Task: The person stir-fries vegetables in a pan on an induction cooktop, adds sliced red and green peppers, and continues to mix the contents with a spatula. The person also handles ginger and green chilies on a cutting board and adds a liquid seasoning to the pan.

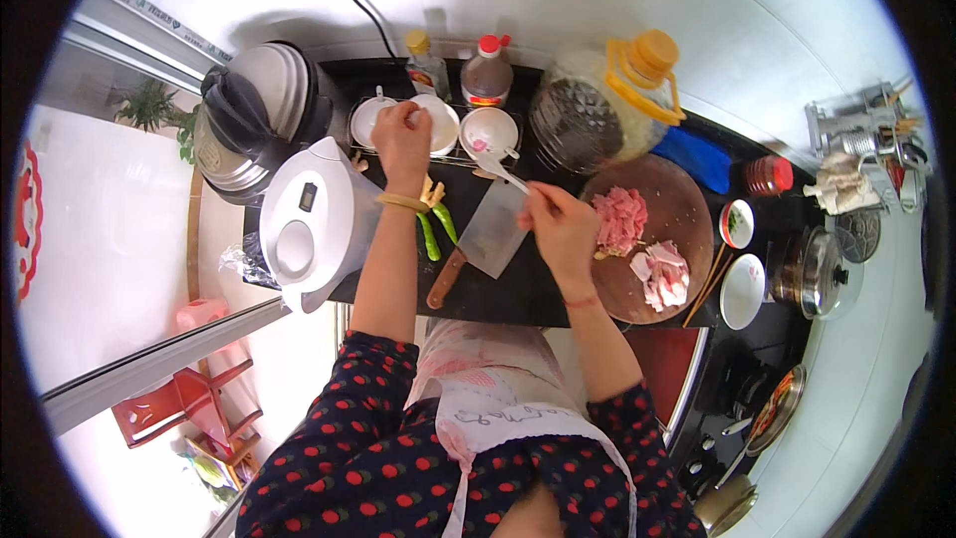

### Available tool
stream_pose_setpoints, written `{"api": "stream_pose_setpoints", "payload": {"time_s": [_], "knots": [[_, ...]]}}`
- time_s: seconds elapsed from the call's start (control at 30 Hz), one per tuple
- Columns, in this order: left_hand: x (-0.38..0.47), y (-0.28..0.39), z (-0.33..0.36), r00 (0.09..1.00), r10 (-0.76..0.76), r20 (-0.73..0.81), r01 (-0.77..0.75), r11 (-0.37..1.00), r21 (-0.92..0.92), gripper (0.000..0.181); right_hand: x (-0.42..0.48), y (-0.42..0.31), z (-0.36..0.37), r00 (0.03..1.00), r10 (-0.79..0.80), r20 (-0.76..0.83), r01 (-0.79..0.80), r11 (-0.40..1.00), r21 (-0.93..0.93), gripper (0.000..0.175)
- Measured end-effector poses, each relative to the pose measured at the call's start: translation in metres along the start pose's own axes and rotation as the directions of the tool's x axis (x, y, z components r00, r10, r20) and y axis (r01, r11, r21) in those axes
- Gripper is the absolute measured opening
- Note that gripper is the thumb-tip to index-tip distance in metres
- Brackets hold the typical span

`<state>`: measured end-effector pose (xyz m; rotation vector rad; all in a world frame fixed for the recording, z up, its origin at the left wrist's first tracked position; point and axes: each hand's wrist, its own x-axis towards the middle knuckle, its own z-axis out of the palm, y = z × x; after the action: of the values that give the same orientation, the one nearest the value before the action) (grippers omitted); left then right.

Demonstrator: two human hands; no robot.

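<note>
My right hand (559, 228) grips the handle of a white spoon (502, 170). The spoon's bowl is just below the front edge of the right-hand white seasoning pot (489, 132), which has a pink flower mark. My left hand (403, 140), fingers curled, is over the middle white pot (442, 127); what its fingertips touch is hidden. A third white pot (367, 119) is to its left, all in a wire rack (455, 160). Between my arms lie a cleaver (494, 228) with a wooden handle, green chillies (429, 237) and ginger (431, 193).
A round wooden chopping board (691, 220) bears two piles of sliced meat (620, 220). Chopsticks (706, 291) and small bowls (742, 291) are right of it. A big oil jug (590, 108) and sauce bottles (487, 75) stand behind. A white water pitcher (321, 217) is at left.
</note>
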<state>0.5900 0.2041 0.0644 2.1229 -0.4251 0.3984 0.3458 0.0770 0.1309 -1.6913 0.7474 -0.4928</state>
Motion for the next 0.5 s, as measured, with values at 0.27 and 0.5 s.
{"api": "stream_pose_setpoints", "payload": {"time_s": [0.27,0.5], "knots": [[-0.008,-0.005,0.025,0.994,-0.045,0.098,0.043,0.999,0.021,0.015,0.080,0.022,0.118,0.996,0.016,0.089,-0.020,0.999,0.046,0.022],[-0.005,-0.006,0.025,0.977,-0.074,0.201,0.067,0.997,0.040,0.019,0.104,0.043,0.134,0.989,-0.032,0.146,0.027,0.999,0.036,0.028]]}}
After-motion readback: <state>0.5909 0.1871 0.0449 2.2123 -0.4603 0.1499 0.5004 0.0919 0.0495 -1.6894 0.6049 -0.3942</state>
